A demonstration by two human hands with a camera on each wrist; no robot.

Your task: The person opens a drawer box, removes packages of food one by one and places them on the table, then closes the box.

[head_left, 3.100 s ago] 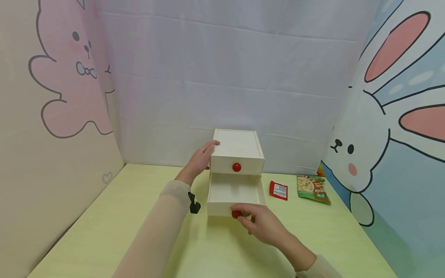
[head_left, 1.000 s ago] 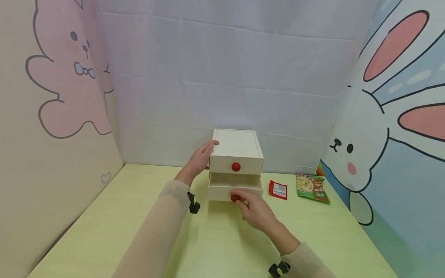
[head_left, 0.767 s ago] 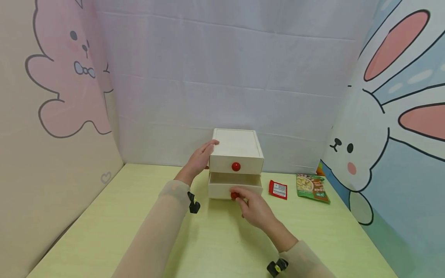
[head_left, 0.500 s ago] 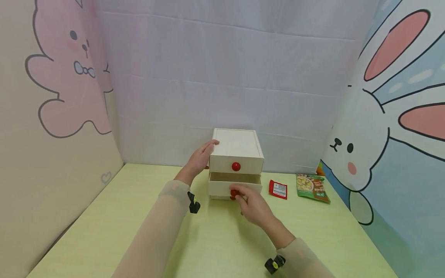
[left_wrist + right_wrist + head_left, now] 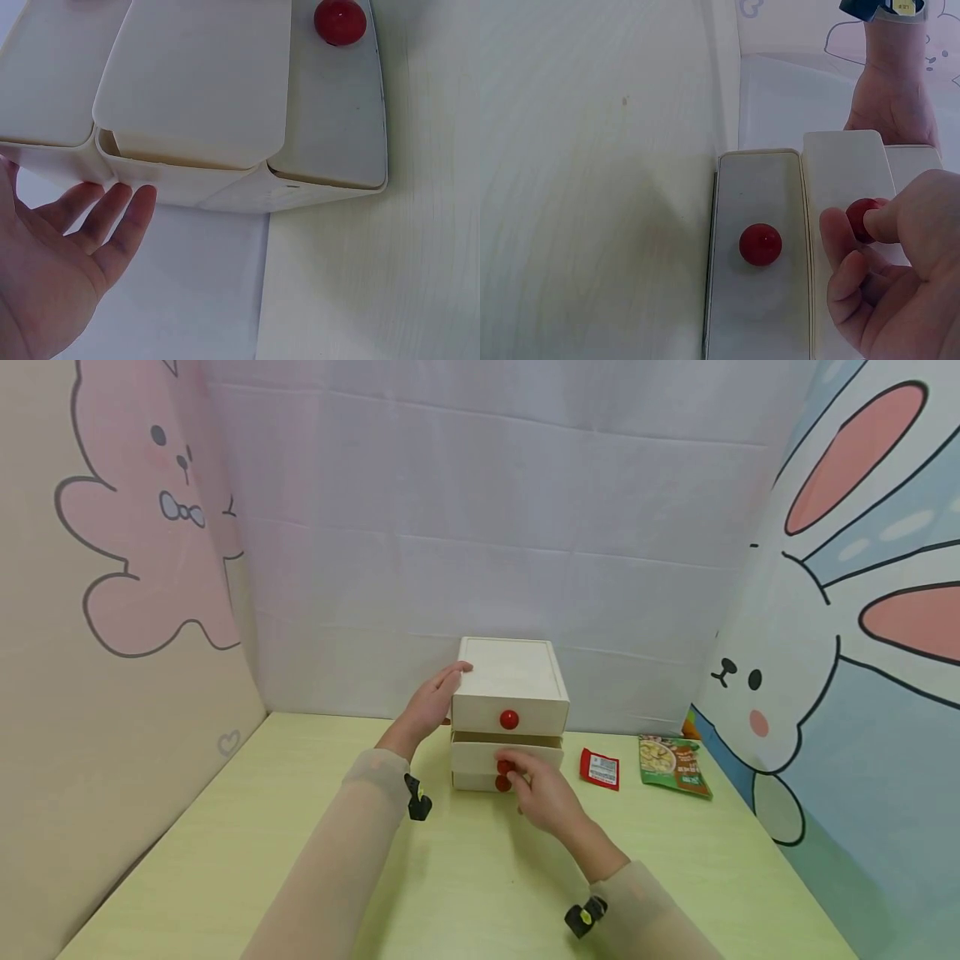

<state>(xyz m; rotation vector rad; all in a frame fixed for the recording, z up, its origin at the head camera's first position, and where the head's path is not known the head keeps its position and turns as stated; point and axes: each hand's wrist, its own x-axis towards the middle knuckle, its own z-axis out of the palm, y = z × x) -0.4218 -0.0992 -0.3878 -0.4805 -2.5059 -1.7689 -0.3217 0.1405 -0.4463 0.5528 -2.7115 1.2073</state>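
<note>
A white three-drawer cabinet point(image 5: 513, 668) stands against the back wall, with a round red knob on each drawer. Its middle drawer point(image 5: 471, 757) sticks out a little; the top and bottom drawers sit flush. My right hand point(image 5: 551, 797) pinches the middle drawer's red knob point(image 5: 862, 220) between thumb and index finger. Below that is the bottom drawer's knob point(image 5: 760, 244), untouched. My left hand point(image 5: 427, 708) rests against the cabinet's left side, its thumb side at the top edge. In the left wrist view its fingers point(image 5: 124, 232) are fairly straight, tips against the side wall.
To the right of the cabinet a small red packet point(image 5: 601, 769) with a white label lies on the pale yellow-green table point(image 5: 315, 827). Farther right is a green and brown food pouch point(image 5: 673, 767). A pale cloth wall point(image 5: 480, 527) rises behind, with printed cartoon walls at both sides.
The middle drawer has slid back from well pulled out to nearly closed, my right hand moving with its knob. The bottom drawer has come into view below. My left hand has stayed in place.
</note>
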